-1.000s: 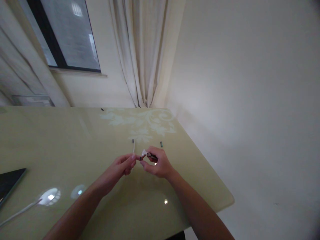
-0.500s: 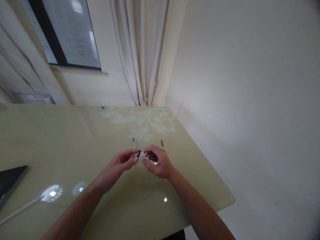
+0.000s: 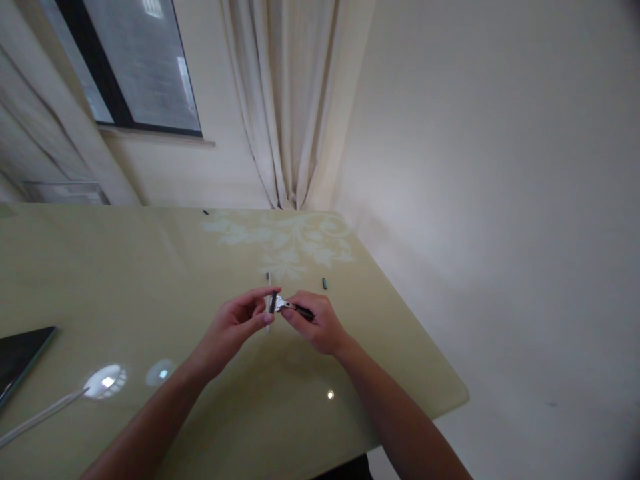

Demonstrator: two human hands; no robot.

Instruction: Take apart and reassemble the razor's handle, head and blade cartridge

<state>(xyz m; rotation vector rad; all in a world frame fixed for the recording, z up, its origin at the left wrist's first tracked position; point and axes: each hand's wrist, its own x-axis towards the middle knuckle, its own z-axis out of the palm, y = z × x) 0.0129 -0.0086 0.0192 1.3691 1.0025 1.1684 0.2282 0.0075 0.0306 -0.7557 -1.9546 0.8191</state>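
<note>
My right hand (image 3: 318, 324) grips the dark handle of a razor (image 3: 283, 303), whose neck is silver and points left. At its left end is a dark, upright razor head (image 3: 273, 302). My left hand (image 3: 234, 328) pinches this head between thumb and fingertips, one at the top and one at the bottom. Whether the head is fully joined to the neck is too small to tell. Behind the hands lies a thin white toothbrush-like stick (image 3: 268, 277) with a grey tip, partly hidden by my fingers. A small dark green-black cartridge (image 3: 325, 283) rests to the right of it.
The glossy pale table (image 3: 210, 427) ends at a slanting right edge beside the wall. A dark flat panel (image 3: 23, 360) and a white cable (image 3: 43, 420) lie at the left. One small black piece (image 3: 205, 212) lies near the back edge.
My right hand has turned the razor so its silver neck and dark handle show more clearly. My left fingers have spread along the head's ends. The table things stay put.
</note>
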